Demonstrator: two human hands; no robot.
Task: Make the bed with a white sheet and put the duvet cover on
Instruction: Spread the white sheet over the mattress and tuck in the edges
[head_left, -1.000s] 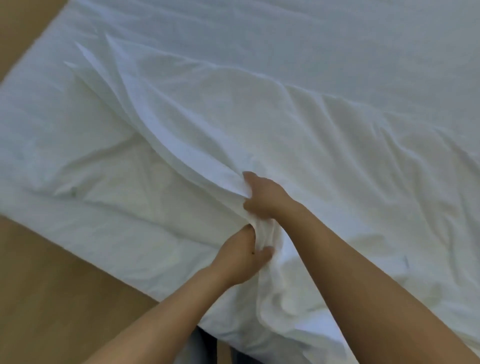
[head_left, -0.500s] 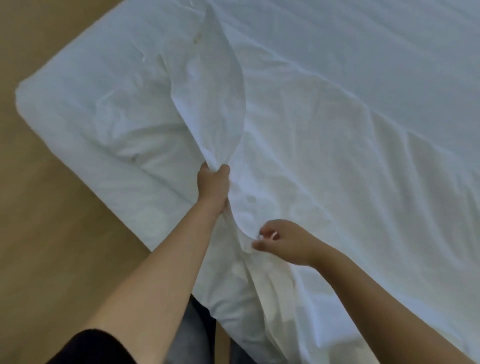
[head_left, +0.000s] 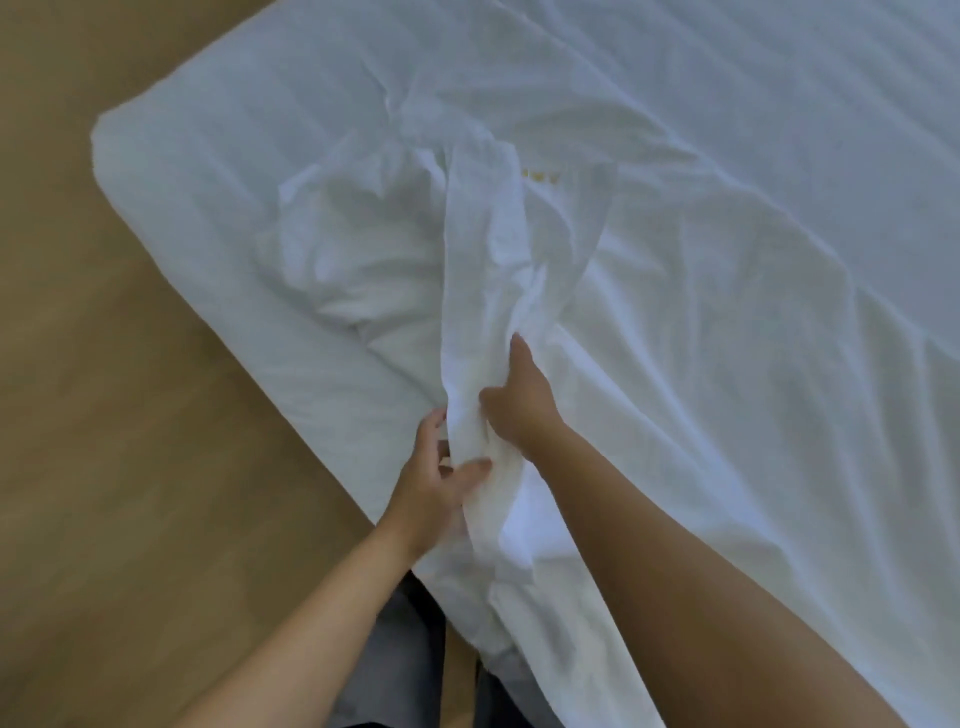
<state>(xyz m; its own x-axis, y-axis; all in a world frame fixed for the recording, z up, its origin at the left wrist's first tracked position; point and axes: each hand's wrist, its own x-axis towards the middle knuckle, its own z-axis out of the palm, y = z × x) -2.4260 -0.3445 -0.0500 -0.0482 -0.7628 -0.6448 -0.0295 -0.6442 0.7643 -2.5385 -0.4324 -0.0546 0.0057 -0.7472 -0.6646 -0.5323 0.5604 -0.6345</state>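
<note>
Head view shows me the left grip (head_left: 435, 484) at the near edge of the bed (head_left: 171, 156), with thumb and fingers curled round the lower end of a gathered ridge of the white sheet (head_left: 483, 260) and pinching the cloth. The right grip (head_left: 519, 402) sits just further onto the bed, touching the same ridge from the other side. Its fingers are curled into the fabric and its thumb lies up along the fold. From both grips the ridge rises toward the middle of the bed and ends in a crumpled heap near the bed's far-left corner. The rest of the sheet lies spread and wrinkled over the bed, hanging over the near edge below my forearms. A small yellow mark (head_left: 540, 175) shows on the cloth beside the top of the ridge. A wooden floor (head_left: 104, 415) runs along the bed's left side, and grey trousers (head_left: 395, 649) stand against the near edge.
</note>
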